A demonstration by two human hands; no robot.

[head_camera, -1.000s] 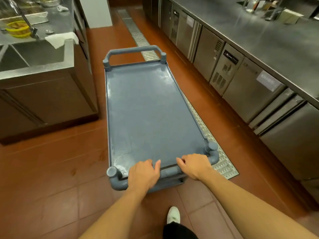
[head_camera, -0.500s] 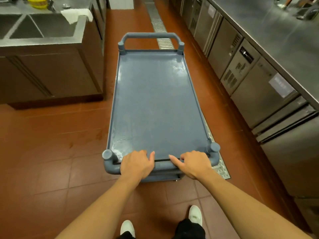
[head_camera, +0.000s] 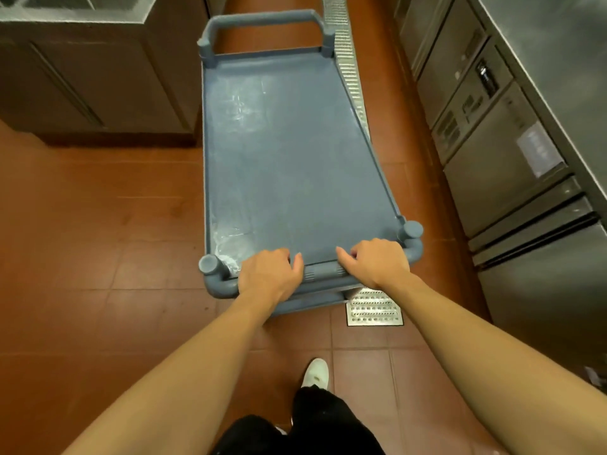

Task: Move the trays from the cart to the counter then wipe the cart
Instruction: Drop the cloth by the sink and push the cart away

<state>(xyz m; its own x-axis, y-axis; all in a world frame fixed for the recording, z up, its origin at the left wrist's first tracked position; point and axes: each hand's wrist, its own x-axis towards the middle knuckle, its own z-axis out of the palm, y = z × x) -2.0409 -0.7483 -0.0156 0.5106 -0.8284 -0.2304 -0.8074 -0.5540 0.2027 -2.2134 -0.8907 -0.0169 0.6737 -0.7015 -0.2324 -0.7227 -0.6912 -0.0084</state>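
Hands first: our left hand (head_camera: 269,277) and right hand (head_camera: 374,262) are both curled over the near handle (head_camera: 320,274) of the cart (head_camera: 295,159), knuckles up, fingers wrapped round the bar, set a little apart on either side of its ribbed middle. That's a steering grip as far as we can judge, two points on the bar so the thing tracks straight down the aisle.

The cart sits lengthwise between the steel cabinet block (head_camera: 98,77) on our left and the counter (head_camera: 558,60) with its fridge doors on our right, one side riding over the floor drain grate (head_camera: 348,60). Its top deck carries no trays, so we'd guess that half of the job is done. No cloth in sight, and the deck shows whitish smears near the near-left corner and toward the far end, so it probably wants wiping yet.

Material-wise it's matte blue-grey plastic, a shallow rimmed deck, round tube handles at both ends with stubby capped posts at the corners. Floor is reddish-brown tile; everything else is brushed steel.
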